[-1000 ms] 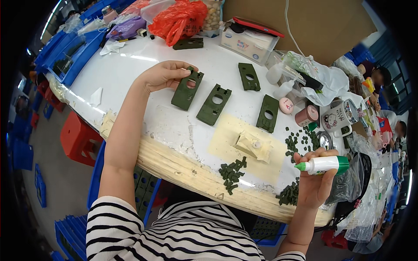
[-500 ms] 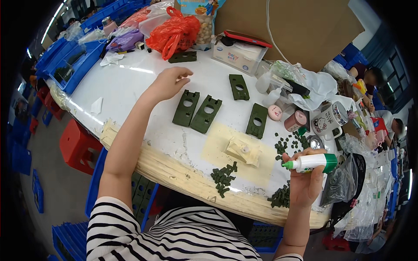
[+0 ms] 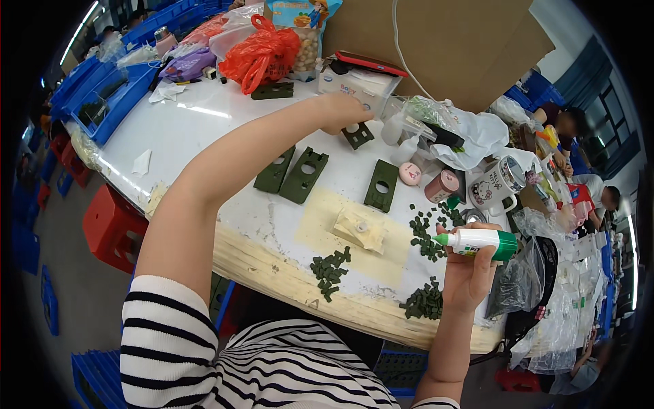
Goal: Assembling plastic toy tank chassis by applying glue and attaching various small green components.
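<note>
- The left arm (image 3: pixel 225 170) is stretched far forward and up across the view, bare from the striped sleeve (image 3: pixel 160 341) at the shoulder to the wrist, elbow nearly straight.
- The left hand (image 3: pixel 344 110) is at the far end of that reach, knuckles up, fingers curled downward; whether they grip anything cannot be told.
- The right forearm (image 3: pixel 446 341) rises upright from the lower edge.
- The right hand (image 3: pixel 470 269) is held near the body, fingers wrapped closed in a fist-like grip, thumb side up.
</note>
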A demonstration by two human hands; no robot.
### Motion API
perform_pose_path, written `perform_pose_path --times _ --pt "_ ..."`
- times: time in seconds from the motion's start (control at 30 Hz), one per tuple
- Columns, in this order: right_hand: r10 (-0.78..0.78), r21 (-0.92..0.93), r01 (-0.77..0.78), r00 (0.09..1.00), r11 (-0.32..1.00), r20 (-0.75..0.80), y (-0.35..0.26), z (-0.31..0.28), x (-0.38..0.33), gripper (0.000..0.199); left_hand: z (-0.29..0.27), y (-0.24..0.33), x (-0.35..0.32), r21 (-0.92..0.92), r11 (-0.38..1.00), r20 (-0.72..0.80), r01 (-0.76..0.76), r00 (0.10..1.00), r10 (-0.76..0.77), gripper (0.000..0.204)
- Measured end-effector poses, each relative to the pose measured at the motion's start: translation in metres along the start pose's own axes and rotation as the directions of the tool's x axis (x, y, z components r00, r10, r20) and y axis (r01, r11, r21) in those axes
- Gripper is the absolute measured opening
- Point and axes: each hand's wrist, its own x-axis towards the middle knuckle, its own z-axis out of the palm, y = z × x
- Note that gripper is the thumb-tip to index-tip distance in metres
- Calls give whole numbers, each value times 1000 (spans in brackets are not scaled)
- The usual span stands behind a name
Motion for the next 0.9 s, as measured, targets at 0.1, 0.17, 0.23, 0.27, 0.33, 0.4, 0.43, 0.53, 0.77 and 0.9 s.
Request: perform_pose_path --times 0.1,0.17,0.23,0.27,0.33,0.4,0.43,0.53,0.77,0.9 --pt "-14 -11 14 1000 1000 15 -1 -2 -3 44 -17 11 -33 -477 879 -295 19 938 -181 55" --pt "-18 -24 19 999 1000 29 -2 -1 -3 46 -19 28 -50 -758 647 -343 -82 894 -288 55" --pt "-27 -44 31 996 999 84 1 -4 -2 41 -21 51 -64 -922 338 -321 -189 862 -393 54" --pt "-31 -59 38 993 998 111 3 -6 -2 39 -22 64 -70 -957 168 -286 -235 856 -430 53" --pt "-4 -70 10 996 997 91 7 -6 0 39 -27 89 -80 -948 -143 -185 -285 856 -483 51" --pt "38 -78 -32 996 996 80 6 -4 3 39 -37 110 -90 -870 -407 -49 -279 870 -491 48" --pt "56 -61 -52 996 997 68 3 -1 5 39 -41 115 -94 -809 -528 13 -258 890 -455 42" --pt "76 -79 -73 996 994 36 -11 19 12 38 -34 120 -96 -624 -740 38 -251 936 -350 37" --pt "242 51 -267 927 962 285 -1 33 19 40 -17 143 -108 -531 -760 -77 -375 914 -397 34" --pt "295 6 -311 907 950 299 15 40 13 43 -13 150 -112 -520 -767 -128 -376 922 -365 39"
